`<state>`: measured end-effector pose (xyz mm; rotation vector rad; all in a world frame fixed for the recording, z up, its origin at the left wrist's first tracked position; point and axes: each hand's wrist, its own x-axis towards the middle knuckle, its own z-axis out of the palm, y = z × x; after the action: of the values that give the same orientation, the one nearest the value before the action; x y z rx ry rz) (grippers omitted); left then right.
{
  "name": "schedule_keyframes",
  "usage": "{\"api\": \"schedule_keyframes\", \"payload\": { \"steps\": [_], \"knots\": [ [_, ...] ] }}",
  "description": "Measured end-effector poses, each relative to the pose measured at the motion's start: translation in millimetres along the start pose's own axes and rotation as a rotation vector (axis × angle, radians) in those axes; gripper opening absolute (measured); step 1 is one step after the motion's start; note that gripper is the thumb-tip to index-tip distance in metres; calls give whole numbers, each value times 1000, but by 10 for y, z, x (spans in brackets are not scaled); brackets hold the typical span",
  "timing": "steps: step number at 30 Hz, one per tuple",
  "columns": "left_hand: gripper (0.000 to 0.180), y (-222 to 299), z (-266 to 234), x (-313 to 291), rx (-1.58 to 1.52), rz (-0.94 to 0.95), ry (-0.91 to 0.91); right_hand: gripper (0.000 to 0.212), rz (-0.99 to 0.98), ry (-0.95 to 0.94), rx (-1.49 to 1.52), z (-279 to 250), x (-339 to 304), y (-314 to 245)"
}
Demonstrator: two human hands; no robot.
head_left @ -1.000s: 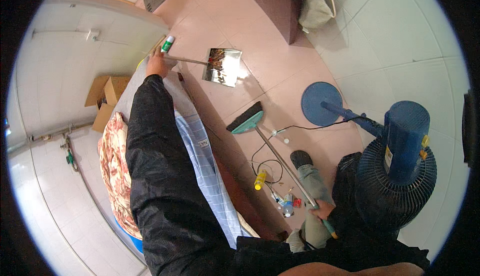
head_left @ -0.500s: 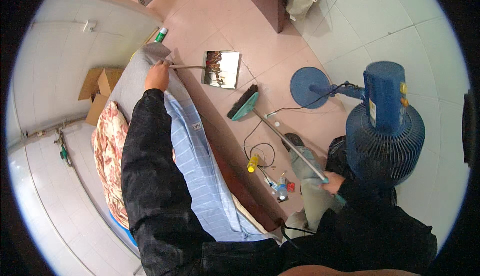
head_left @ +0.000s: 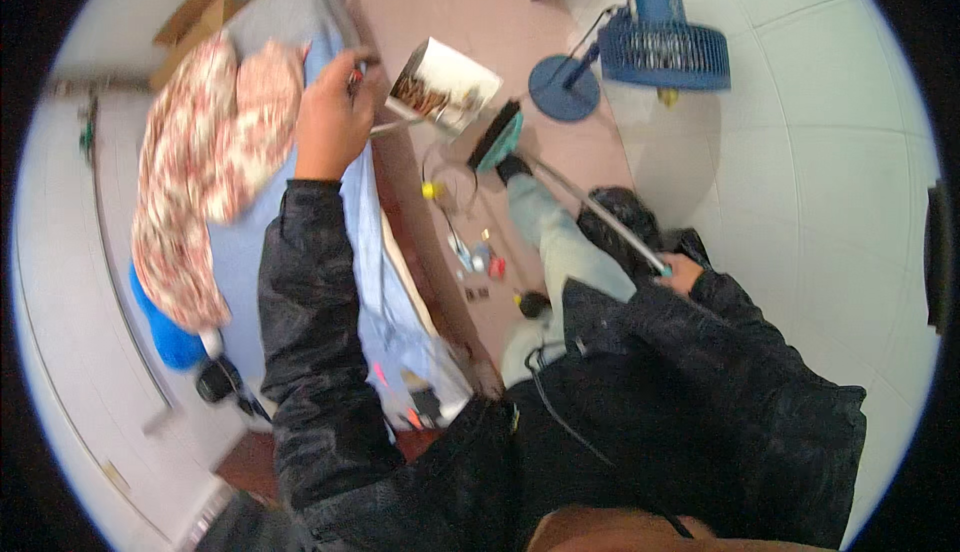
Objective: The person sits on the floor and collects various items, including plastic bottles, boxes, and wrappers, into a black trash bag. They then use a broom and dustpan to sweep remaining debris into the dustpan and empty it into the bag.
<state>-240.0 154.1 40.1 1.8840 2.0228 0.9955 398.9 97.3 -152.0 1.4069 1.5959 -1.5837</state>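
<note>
My left hand (head_left: 338, 117) is raised over the bed's edge, its fingers closed round the handle of a dustpan. A small dark and red bit shows at its fingertips, too blurred to name. The pale metal dustpan (head_left: 465, 74) tilts above the floor, with brown debris (head_left: 425, 95) gathered along one side. My right hand (head_left: 684, 274) grips the end of a broom's long grey stick. The broom (head_left: 500, 138) has a teal head with dark bristles, close beside the dustpan and just by my foot.
On the left stands a bed with a blue sheet (head_left: 255, 262) and a flowered quilt (head_left: 190, 152). A blue fan (head_left: 665, 52) stands at the upper right. A cable, a yellow item (head_left: 432, 190) and several small things lie on the floor. A cardboard box (head_left: 200, 27) is behind the bed.
My view has shifted and turned. The dustpan has come off the floor, now tilted and nearer the broom head. Both hands keep their hold.
</note>
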Motion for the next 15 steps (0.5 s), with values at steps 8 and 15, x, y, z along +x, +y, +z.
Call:
{"api": "schedule_keyframes", "payload": {
  "steps": [8, 15],
  "knots": [
    [27, 1611, -636, -3075, -214, -754, 383, 67, 111, 127, -306, 328, -200, -29],
    [17, 2746, -759, -4776, -316, -1016, 349, 68, 254, 118, -306, 147, 289, -104]
  ]
}}
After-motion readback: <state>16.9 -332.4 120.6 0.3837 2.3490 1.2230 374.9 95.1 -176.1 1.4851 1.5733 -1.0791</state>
